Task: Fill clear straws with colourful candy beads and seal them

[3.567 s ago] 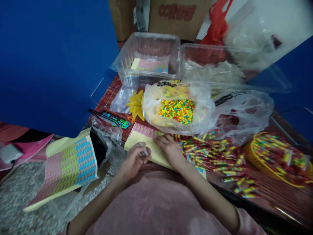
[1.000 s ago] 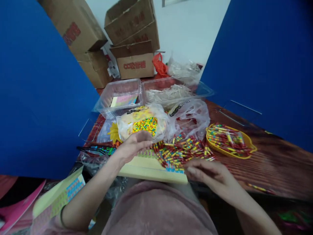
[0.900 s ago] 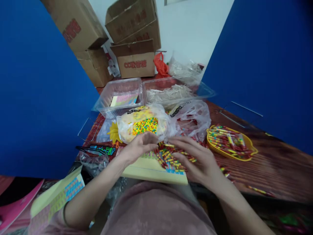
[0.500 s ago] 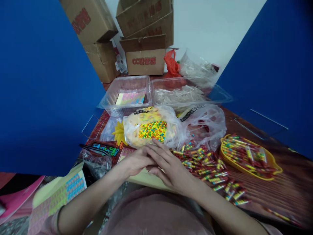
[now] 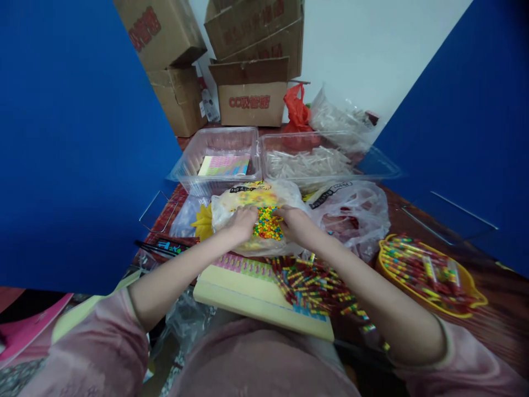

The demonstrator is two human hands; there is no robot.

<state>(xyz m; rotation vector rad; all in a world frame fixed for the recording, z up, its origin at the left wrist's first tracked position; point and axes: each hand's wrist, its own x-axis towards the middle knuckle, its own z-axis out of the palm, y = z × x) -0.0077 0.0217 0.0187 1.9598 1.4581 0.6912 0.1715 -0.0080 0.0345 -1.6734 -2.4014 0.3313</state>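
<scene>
A white plastic bag (image 5: 223, 207) stands open on the table, with small multicoloured candies (image 5: 268, 225) inside. My left hand (image 5: 244, 220) is closed on the left edge of the bag's opening, and my right hand (image 5: 294, 223) is closed on the right edge. Between my hands the candies show. Nearer to me lie a stack of yellow-backed sticker sheets (image 5: 256, 295) and a pile of filled candy tubes (image 5: 316, 284), partly under my right forearm.
A yellow basket (image 5: 477, 300) of tubes stands at the right. Behind the bag are two clear trays (image 5: 219, 179), one with short clear straws (image 5: 309, 161). Cardboard boxes (image 5: 248, 102) stand at the back, and blue panels (image 5: 74, 149) flank both sides.
My hands were together over the sheets; they have moved apart and forward to both sides of the bag's opening and closed there. The sticker sheets are now more exposed.
</scene>
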